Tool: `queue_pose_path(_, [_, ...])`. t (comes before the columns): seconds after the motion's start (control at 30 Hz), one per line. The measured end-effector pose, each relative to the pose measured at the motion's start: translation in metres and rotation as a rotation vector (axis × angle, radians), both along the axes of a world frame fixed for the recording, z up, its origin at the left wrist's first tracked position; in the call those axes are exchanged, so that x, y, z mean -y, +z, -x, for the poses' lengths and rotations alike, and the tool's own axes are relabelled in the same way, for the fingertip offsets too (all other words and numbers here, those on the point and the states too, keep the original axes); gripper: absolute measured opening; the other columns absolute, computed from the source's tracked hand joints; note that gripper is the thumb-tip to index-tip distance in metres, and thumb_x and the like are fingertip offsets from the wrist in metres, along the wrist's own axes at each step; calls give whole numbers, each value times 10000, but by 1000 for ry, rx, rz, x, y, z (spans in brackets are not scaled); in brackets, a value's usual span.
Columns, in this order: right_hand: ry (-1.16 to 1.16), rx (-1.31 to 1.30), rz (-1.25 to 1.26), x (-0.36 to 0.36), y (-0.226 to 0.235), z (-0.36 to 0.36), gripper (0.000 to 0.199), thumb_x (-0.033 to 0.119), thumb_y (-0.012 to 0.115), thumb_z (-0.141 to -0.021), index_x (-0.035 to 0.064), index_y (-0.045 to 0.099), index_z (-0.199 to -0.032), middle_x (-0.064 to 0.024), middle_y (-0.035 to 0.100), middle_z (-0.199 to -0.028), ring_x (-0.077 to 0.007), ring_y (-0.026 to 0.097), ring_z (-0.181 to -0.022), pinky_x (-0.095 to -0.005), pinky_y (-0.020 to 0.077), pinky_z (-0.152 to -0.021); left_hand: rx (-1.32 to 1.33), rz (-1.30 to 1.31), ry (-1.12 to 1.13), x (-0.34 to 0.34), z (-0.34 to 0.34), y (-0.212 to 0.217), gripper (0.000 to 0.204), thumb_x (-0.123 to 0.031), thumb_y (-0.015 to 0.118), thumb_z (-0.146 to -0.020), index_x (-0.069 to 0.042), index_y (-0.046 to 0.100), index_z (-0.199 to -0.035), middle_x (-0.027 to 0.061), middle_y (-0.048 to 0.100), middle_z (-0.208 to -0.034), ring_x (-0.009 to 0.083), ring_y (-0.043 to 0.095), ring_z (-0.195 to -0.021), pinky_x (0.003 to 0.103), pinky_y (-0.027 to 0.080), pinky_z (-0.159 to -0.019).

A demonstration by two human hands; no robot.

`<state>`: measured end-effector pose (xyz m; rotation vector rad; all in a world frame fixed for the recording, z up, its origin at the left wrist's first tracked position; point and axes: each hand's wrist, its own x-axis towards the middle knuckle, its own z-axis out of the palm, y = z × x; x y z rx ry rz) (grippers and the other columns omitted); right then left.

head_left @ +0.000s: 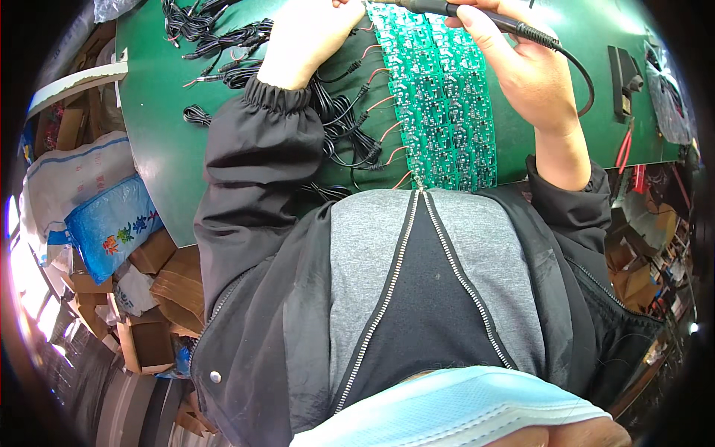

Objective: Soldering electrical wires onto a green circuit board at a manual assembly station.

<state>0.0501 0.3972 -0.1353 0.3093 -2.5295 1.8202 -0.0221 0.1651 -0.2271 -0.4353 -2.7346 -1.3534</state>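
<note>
A soldering iron [506, 24] with a black handle and cord lies in my right hand [529, 71], fingers wrapped round it. Its metal end points left, over the far left corner of a green circuit board panel [439, 112]. Close to that corner, the fingertips of my left hand [316, 33] are pinched together at the picture's upper edge; what they hold is too small and cut off to make out. Short red wires [378, 72] run from the panel's left edge to black cables [339, 112], partly hidden under my left wrist.
Bundled black cables [231, 37] are spread over the far left of the green table [160, 149]. On the right lie a black stand [622, 82], red-handled pliers [625, 147] and a clear plastic bag [668, 97]. Cardboard boxes [179, 287] and sacks crowd the floor left of the table.
</note>
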Motion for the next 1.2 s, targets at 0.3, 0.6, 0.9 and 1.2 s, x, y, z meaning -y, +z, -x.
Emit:
queue_pose_path(0.3, [51, -28, -48, -2, -3, 6, 129, 28, 642, -982, -44, 671, -1086, -43, 692, -892, -98, 617, -829, -261, 502, -750, 18, 43, 53, 0, -2, 6, 215, -217, 695, -912, -12, 695, -976, 150, 708, -824, 240, 695, -747, 343, 543, -719])
queue_pose_path(0.6, [-143, -145, -61, -19, 2, 47, 117, 67, 629, -1005, -3, 676, -1087, -35, 692, -917, -101, 616, -855, -261, 495, -779, -29, -3, -1, 2, -1, 4, 196, -197, 679, -905, -13, 691, -969, 153, 694, -803, 247, 678, -719, 355, 537, -704])
queue_pose_path(0.9, [37, -241, -233, -4, -12, 110, 131, 130, 633, -1008, 22, 673, -1071, -32, 683, -903, -96, 594, -824, -275, 491, -751, 106, -8, -22, 3, 5, -6, 256, -300, 702, -886, -57, 706, -965, 65, 691, -821, 154, 640, -740, 312, 523, -729])
queue_pose_path(1.2, [68, -326, -304, 2, -23, 120, 130, 132, 645, -989, 34, 676, -1069, -56, 676, -909, -124, 598, -831, -302, 494, -753, 57, -75, -48, -3, -2, 17, 180, -181, 666, -898, -15, 674, -967, 140, 670, -793, 226, 646, -712, 346, 520, -694])
